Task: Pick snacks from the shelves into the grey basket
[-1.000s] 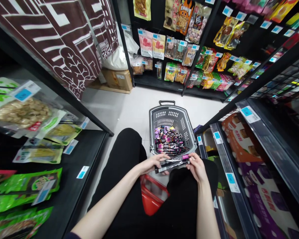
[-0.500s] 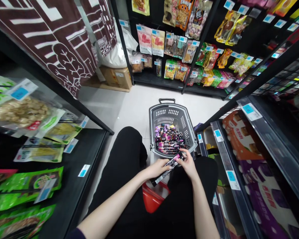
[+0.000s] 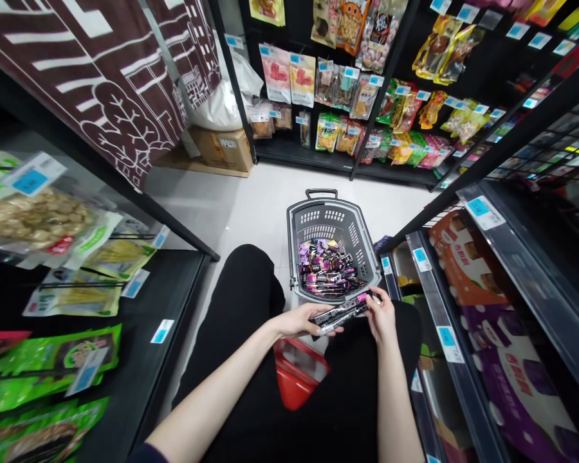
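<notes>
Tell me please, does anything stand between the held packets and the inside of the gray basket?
The gray basket seems open on top; only its near rim lies between. Nothing visible separates the left hand or right hand from the black packets they hold.

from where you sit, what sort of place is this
Probably a snack aisle in a shop: snack bags hang in rows on a black rack, blue-and-white price tags line the shelves, and a shopping basket stands on the floor.
</notes>
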The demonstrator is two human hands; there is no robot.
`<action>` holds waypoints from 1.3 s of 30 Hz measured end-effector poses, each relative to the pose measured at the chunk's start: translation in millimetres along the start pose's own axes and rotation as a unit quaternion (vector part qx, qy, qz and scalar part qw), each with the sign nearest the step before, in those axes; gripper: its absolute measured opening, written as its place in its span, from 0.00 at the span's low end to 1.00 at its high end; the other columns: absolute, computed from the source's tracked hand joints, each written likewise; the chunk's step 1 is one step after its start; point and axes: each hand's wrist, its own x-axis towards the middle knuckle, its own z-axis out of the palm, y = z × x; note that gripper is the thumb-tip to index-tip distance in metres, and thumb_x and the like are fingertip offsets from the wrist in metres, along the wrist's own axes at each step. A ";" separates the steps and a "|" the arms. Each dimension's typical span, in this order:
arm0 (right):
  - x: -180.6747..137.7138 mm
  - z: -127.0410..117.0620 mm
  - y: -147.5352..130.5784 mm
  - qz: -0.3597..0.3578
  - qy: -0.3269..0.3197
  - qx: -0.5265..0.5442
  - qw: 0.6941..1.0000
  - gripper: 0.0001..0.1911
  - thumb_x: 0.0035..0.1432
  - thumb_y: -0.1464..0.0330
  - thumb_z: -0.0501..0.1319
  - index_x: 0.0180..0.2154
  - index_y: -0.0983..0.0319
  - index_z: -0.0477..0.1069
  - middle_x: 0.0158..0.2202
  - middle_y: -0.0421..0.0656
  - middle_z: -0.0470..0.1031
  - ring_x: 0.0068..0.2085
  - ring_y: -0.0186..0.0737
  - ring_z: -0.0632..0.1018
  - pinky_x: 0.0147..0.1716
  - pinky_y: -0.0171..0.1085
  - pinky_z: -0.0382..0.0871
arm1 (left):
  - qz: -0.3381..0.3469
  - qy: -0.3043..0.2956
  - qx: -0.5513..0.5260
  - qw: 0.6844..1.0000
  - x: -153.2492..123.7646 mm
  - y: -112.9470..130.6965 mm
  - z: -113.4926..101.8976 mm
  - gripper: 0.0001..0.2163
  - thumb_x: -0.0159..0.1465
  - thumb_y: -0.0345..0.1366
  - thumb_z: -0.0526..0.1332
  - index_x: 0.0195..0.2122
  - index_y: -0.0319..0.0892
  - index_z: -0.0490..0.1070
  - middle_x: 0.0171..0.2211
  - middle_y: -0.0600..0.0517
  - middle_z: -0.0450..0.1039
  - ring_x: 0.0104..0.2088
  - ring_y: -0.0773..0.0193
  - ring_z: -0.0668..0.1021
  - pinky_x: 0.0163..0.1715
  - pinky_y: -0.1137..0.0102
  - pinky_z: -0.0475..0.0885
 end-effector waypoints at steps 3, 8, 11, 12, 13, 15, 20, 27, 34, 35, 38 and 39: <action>-0.4 0.2 -2.0 0.001 -0.012 0.000 1.000 0.21 0.39 0.67 0.69 0.37 0.58 0.66 0.23 0.35 0.72 0.23 0.31 0.73 0.19 0.28 0.65 | 0.011 -0.006 -0.038 0.999 -1.1 0.4 2.6 0.30 0.47 0.23 0.67 0.53 0.41 0.66 0.52 0.44 0.68 0.50 0.54 0.73 0.53 0.61 0.63; 1.2 -2.0 -1.7 0.007 -0.028 -0.003 1.000 0.15 0.39 0.68 0.69 0.31 0.59 0.68 0.22 0.34 0.72 0.22 0.30 0.72 0.19 0.28 0.66 | 0.024 0.008 -0.066 0.997 -2.0 0.7 5.1 0.32 0.43 0.21 0.68 0.52 0.40 0.67 0.53 0.42 0.68 0.51 0.50 0.73 0.53 0.61 0.63; 4.7 -6.9 -0.5 0.011 -0.014 -0.008 1.000 0.12 0.39 0.67 0.69 0.29 0.62 0.72 0.24 0.37 0.73 0.24 0.31 0.73 0.20 0.29 0.69 | 0.041 0.051 -0.084 0.994 0.5 -1.9 0.8 0.30 0.44 0.21 0.68 0.51 0.40 0.67 0.51 0.42 0.69 0.48 0.50 0.75 0.51 0.59 0.67; 5.6 -8.5 -0.7 0.011 -0.007 -0.008 1.000 0.12 0.39 0.67 0.69 0.29 0.62 0.72 0.26 0.38 0.74 0.25 0.32 0.74 0.21 0.30 0.70 | 0.058 0.087 -0.091 0.990 2.0 -3.1 -2.0 0.28 0.46 0.23 0.68 0.49 0.40 0.68 0.50 0.42 0.70 0.46 0.50 0.76 0.50 0.58 0.68; 6.1 -9.8 -1.4 0.011 0.000 -0.007 1.000 0.12 0.40 0.66 0.69 0.29 0.62 0.73 0.28 0.40 0.76 0.26 0.33 0.75 0.23 0.31 0.72 | 0.079 0.133 -0.095 0.983 3.7 -4.2 -5.2 0.24 0.48 0.24 0.67 0.48 0.39 0.69 0.48 0.43 0.71 0.44 0.51 0.77 0.49 0.58 0.69; 5.5 -10.8 -3.8 0.013 0.002 -0.008 1.000 0.13 0.41 0.64 0.69 0.30 0.63 0.74 0.31 0.42 0.77 0.29 0.35 0.77 0.28 0.34 0.74 | 0.117 0.243 -0.092 0.959 6.8 -5.8 -12.1 0.16 0.52 0.28 0.66 0.43 0.37 0.71 0.44 0.43 0.74 0.41 0.54 0.79 0.47 0.59 0.71; 0.3 -6.7 -7.5 0.010 -0.065 -0.046 0.997 0.24 0.36 0.68 0.72 0.40 0.63 0.75 0.38 0.45 0.78 0.38 0.42 0.79 0.40 0.40 0.74 | 0.143 0.386 -0.067 0.909 8.0 -3.6 -20.1 0.07 0.57 0.33 0.63 0.34 0.34 0.71 0.34 0.43 0.77 0.35 0.58 0.80 0.43 0.64 0.74; 6.2 -12.8 -0.3 -0.056 0.026 -0.167 0.984 0.15 0.39 0.59 0.69 0.22 0.65 0.71 0.15 0.36 0.68 0.15 0.30 0.68 0.16 0.32 0.62 | 0.115 0.380 0.064 0.916 4.6 1.7 -15.7 0.13 0.53 0.41 0.64 0.33 0.35 0.72 0.28 0.46 0.77 0.28 0.61 0.79 0.27 0.71 0.74; 5.7 -13.7 -3.6 -0.084 0.032 -0.176 0.980 0.19 0.40 0.58 0.68 0.15 0.63 0.64 0.14 0.31 0.56 0.17 0.25 0.57 0.14 0.29 0.50 | 0.172 0.457 0.149 0.860 3.2 -0.5 -19.1 0.20 0.51 0.46 0.64 0.13 0.38 0.61 0.12 0.59 0.55 0.16 0.74 0.58 0.17 0.76 0.52; 5.7 -12.4 -3.8 -0.081 0.027 -0.172 0.981 0.20 0.40 0.56 0.67 0.15 0.63 0.63 0.14 0.32 0.56 0.17 0.26 0.57 0.14 0.29 0.50 | 0.180 0.461 0.152 0.856 3.4 -1.0 -18.8 0.20 0.50 0.47 0.64 0.13 0.39 0.61 0.13 0.59 0.54 0.17 0.74 0.57 0.17 0.75 0.52; 6.5 -8.5 -3.3 -0.066 0.011 -0.168 0.984 0.21 0.40 0.54 0.66 0.16 0.62 0.62 0.15 0.32 0.57 0.17 0.26 0.59 0.15 0.29 0.53 | 0.193 0.462 0.145 0.853 4.9 -3.2 -19.3 0.18 0.52 0.47 0.63 0.16 0.38 0.63 0.15 0.58 0.54 0.19 0.73 0.57 0.19 0.75 0.51; 7.1 -7.7 -2.6 -0.060 0.006 -0.171 0.983 0.21 0.40 0.53 0.66 0.16 0.62 0.63 0.16 0.33 0.59 0.17 0.27 0.60 0.15 0.30 0.55 | 0.193 0.462 0.139 0.854 5.5 -3.9 -20.3 0.17 0.52 0.47 0.62 0.17 0.38 0.64 0.16 0.58 0.54 0.19 0.73 0.56 0.19 0.75 0.51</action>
